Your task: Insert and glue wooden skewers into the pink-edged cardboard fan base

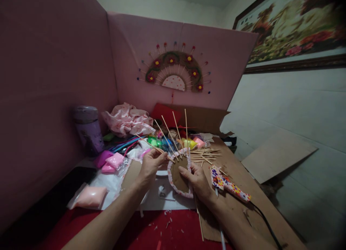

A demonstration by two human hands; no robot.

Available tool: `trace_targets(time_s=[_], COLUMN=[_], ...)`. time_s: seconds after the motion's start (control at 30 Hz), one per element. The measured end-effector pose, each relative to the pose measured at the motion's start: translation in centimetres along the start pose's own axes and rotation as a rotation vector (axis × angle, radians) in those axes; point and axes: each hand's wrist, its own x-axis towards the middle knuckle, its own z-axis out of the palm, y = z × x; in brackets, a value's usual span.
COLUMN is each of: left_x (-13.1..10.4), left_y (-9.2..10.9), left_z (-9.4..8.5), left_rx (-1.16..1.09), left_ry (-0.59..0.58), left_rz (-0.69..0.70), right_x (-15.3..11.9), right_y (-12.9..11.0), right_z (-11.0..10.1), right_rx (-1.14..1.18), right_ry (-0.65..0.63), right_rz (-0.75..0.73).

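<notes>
My right hand (198,179) grips a half-round cardboard piece (178,176) with pink patterned fabric folded round its rim, the thumb flat on the brown face. Several thin wooden sticks (168,134) fan out from its upper edge, their lower ends on the cardboard. Between the fingers of my left hand (153,163), another wooden stick (147,141) is pinched, slanting up to the left, its lower end at the cardboard's left upper edge. To the right of my right hand lies a flower-patterned glue gun (229,185) with a black cord.
Loose sticks (207,154) lie on a cardboard sheet (259,215) at right. Bags of coloured clay (90,196), a purple tumbler (88,129) and crumpled pink fabric (128,118) stand around the left and back. A decorated fan (173,68) hangs on the pink panel.
</notes>
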Motion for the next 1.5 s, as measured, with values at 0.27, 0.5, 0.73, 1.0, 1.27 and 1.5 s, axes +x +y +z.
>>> trace_targets(time_s=[0.27, 0.5, 0.73, 1.0, 1.27, 1.5], left_x=[0.3, 0.5, 0.7, 0.6, 0.7, 1.0], left_y=[-0.2, -0.2, -0.3, -0.3, -0.2, -0.6], left_z=[-0.4, -0.6, -0.8, -0.8, -0.6, -1.1], left_rx=[0.014, 0.013, 0.006, 0.019, 0.04, 0.057], left_ry=[-0.03, -0.086, -0.105, -0.1, -0.085, -0.116], left_rz=[-0.012, -0.014, -0.019, -0.003, 0.005, 0.04], right_x=[-0.2, -0.2, -0.1, -0.3, -0.2, 0.0], right_y=[-0.3, -0.1, 0.2, -0.2, 0.1, 0.3], right_z=[0.2, 0.2, 0.0, 0.4, 0.2, 0.1], right_rx=[0.013, 0.038, 0.025, 0.031, -0.033, -0.018], right_ry=[-0.005, -0.026, -0.02, -0.042, -0.03, -0.032], right_rz=[0.034, 0.048, 0.041, 0.027, 0.003, 0.005])
